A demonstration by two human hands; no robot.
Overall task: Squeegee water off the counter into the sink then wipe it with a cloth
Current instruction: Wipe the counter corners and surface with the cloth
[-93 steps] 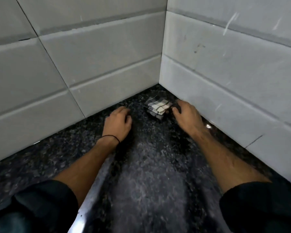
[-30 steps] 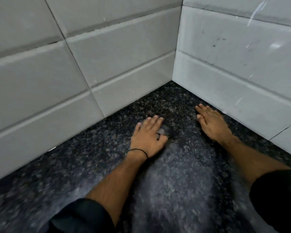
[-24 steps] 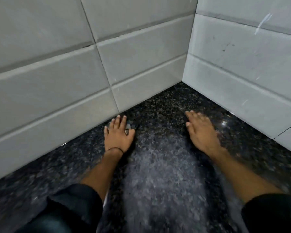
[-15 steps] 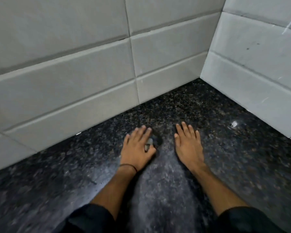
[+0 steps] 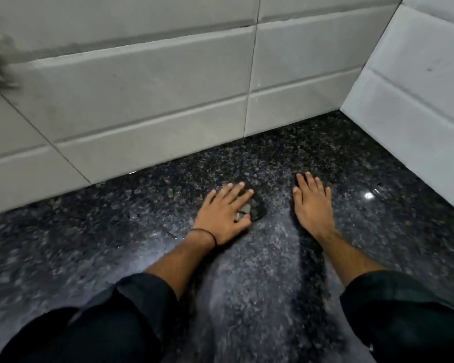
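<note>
Now the left hand (image 5: 224,214) lies flat on the dark counter (image 5: 89,244), fingers spread, pressing down a small checked cloth (image 5: 252,209). Just right of it, the right hand (image 5: 313,205) rests flat and open, holding nothing, near the white tiled wall (image 5: 142,87).

Corner of a tiled room. Back wall (image 5: 142,82): large pale grey tiles with bevelled horizontal bands, thin dark grout lines, one vertical joint right of centre. Side wall (image 5: 417,100) on the right, same tile, brighter, meets the back wall at an inside corner (image 5: 341,111). A blurred grey smudge sits at the upper left edge, cannot tell what it is. Light comes from above and behind the camera: a small bright specular spot (image 5: 369,196) on the right and a softer sheen at lower centre.
</note>
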